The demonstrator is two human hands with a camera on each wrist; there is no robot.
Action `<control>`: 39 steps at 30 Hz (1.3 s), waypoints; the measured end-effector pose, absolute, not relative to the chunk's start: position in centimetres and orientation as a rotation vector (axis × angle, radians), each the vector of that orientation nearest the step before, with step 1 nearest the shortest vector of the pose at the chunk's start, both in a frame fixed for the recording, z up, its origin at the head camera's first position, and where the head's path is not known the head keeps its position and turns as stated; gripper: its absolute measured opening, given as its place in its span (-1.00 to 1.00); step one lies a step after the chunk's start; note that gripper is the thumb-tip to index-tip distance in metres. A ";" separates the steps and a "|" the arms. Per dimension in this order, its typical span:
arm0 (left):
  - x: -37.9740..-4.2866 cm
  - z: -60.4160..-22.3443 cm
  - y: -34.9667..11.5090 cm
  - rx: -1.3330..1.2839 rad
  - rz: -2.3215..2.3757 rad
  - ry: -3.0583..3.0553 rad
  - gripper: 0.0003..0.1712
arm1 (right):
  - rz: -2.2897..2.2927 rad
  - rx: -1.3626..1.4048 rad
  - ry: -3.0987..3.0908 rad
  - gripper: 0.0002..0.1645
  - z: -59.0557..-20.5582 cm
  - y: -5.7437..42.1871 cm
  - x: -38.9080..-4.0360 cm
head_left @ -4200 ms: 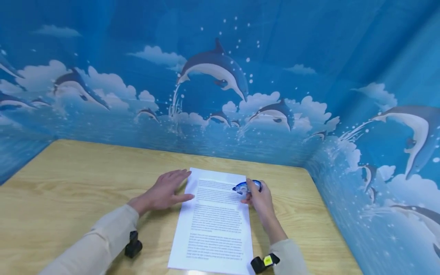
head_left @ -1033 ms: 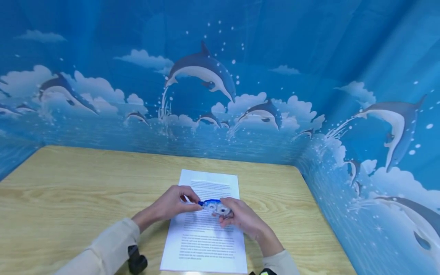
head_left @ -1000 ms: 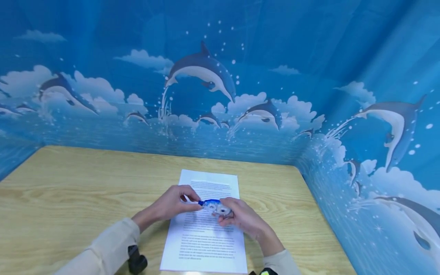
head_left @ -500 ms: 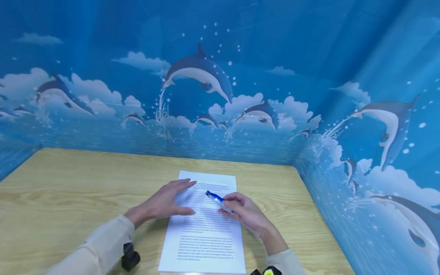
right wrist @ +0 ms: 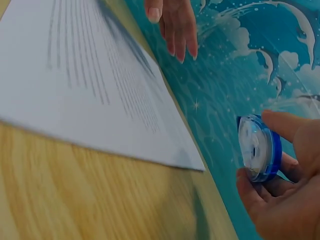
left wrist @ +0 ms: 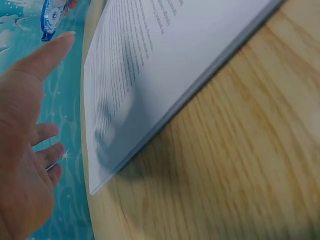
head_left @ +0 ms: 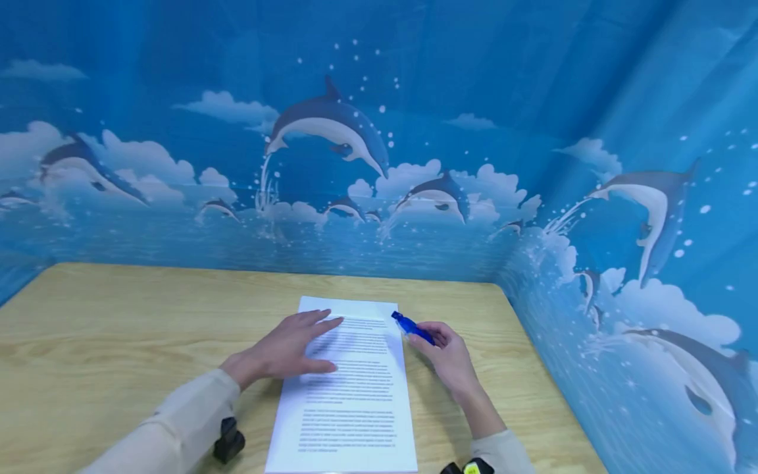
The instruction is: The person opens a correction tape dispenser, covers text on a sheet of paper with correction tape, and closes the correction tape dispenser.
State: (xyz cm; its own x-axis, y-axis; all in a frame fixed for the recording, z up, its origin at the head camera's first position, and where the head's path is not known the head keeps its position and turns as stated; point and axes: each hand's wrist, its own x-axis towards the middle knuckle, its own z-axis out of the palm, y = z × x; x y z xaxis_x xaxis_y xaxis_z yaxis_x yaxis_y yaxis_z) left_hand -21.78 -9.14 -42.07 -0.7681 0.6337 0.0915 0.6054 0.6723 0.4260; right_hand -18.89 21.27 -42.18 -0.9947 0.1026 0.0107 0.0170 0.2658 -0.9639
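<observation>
My right hand holds a blue correction tape dispenser between thumb and fingers, at the paper's upper right edge. In the right wrist view the clear side of the dispenser shows a white reel inside, with its blue edge toward the palm. A stack of printed paper lies on the table. Over its upper left part my left hand is spread, fingers extended and holding nothing. The left wrist view shows its thumb stretched out and the other fingers loosely bent, with a shadow falling on the sheet.
The light wood-grain table extends to both sides of the paper. A blue curtain with dolphins stands along the back and right edges. Both wrists carry small black cameras, the left camera close above the table.
A second ago both hands held the correction tape over the paper. Since then my left hand has let go and spread open, while my right hand has carried the tape rightward and turned it.
</observation>
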 end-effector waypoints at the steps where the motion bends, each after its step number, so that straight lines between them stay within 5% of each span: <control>1: -21.8 -42.1 -9.0 1.052 0.670 2.813 -0.06 | 1.827 -0.141 -2.445 -0.49 -42.2 21.6 -18.9; 39: -21.1 -42.8 1.0 1.484 0.319 2.671 -0.18 | 1.106 -0.700 -2.495 -0.40 -45.3 37.3 -16.4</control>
